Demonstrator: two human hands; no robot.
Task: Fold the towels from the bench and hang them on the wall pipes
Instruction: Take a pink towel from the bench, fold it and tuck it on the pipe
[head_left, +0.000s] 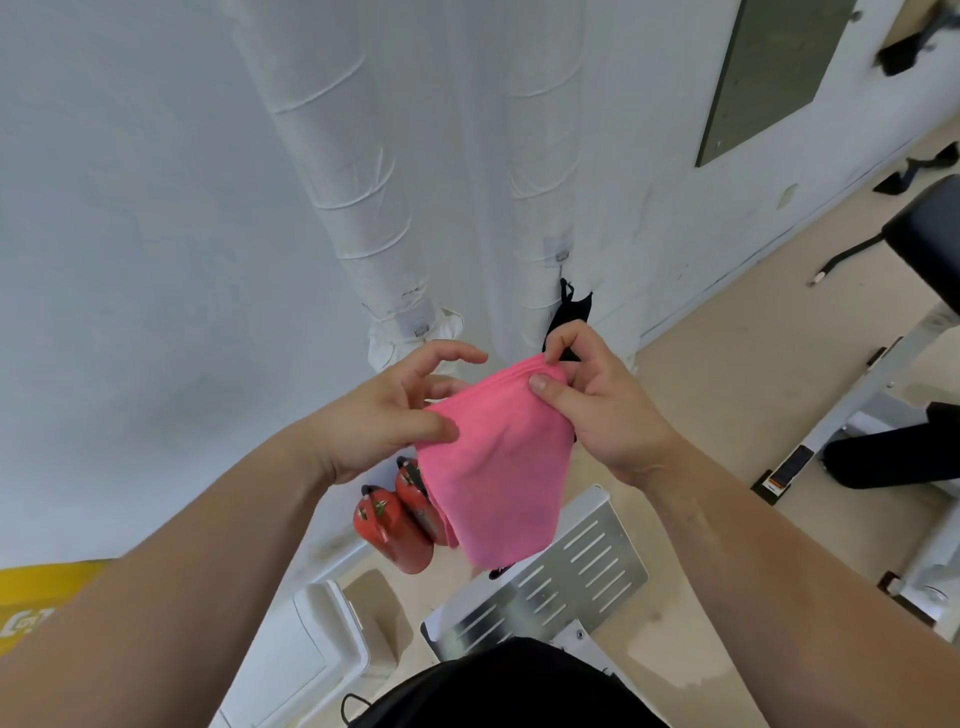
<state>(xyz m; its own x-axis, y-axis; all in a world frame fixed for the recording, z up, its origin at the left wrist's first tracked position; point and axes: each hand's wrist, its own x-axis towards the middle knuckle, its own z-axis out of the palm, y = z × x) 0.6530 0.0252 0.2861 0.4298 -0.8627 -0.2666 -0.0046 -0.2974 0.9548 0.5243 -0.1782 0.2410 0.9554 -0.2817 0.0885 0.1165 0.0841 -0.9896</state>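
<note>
The smooth beige floor (727, 374) carries two red fire extinguishers with black tops (395, 525), standing close together at the foot of the white wall. Near them sits a white slotted metal plate (571, 577), and a black padded bench on a white frame (930, 244) stands to the right

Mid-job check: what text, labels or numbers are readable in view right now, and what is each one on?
No text reads in full.
Yellow surface, lower left: white marks cut off at the frame edge, perhaps a bracket and "5"; not legible.
Sticker on the machine foot at right: orange and white, too small to read.
Pink towel: no print or label visible.
</note>
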